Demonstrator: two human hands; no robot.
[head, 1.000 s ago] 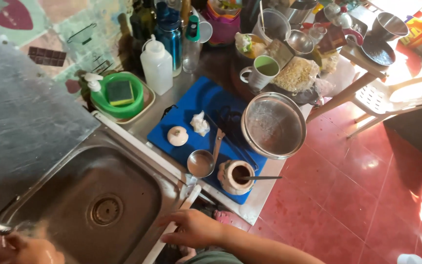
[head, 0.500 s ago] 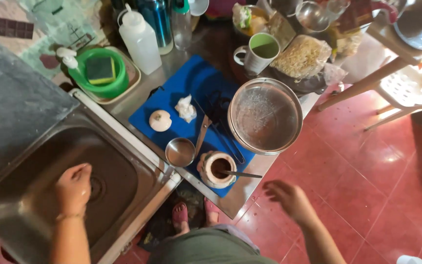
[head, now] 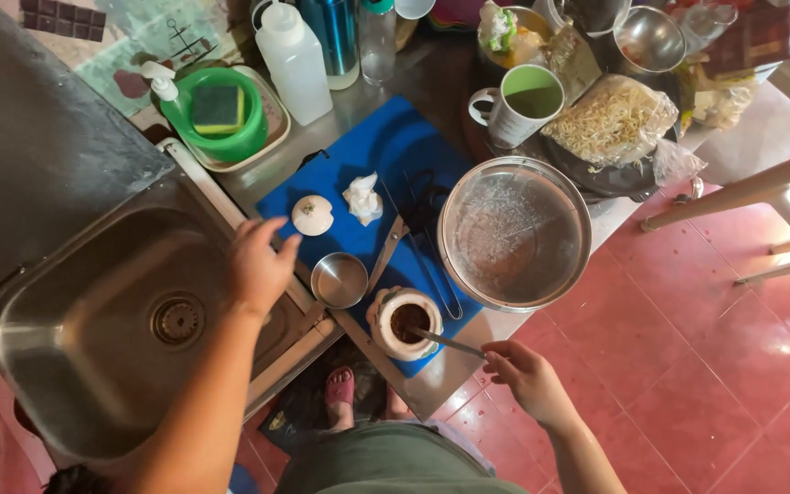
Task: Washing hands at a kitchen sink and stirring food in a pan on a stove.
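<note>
Blue mat (head: 386, 155) tops steel counter (head: 450, 375) over red tiles (head: 688, 366); right hand (head: 528, 375) pinches spoon (head: 445, 341).

A clear plastic bag of pale noodles (head: 616, 123) lies beside the green mug (head: 520, 103); possibly wrappers behind.

Peeled onion (head: 312, 215), spoon-bearing jar (head: 405, 323)

This is a home kitchen. A steel sink (head: 139, 320) is set in the counter, with a dish sponge (head: 217, 105) in a green bowl beside it. A blue cutting board (head: 386, 160), a metal strainer bowl (head: 514, 233), a green mug (head: 528, 101) and a bag of bean sprouts (head: 619, 123) crowd the counter above a red tiled floor (head: 706, 366).
</note>
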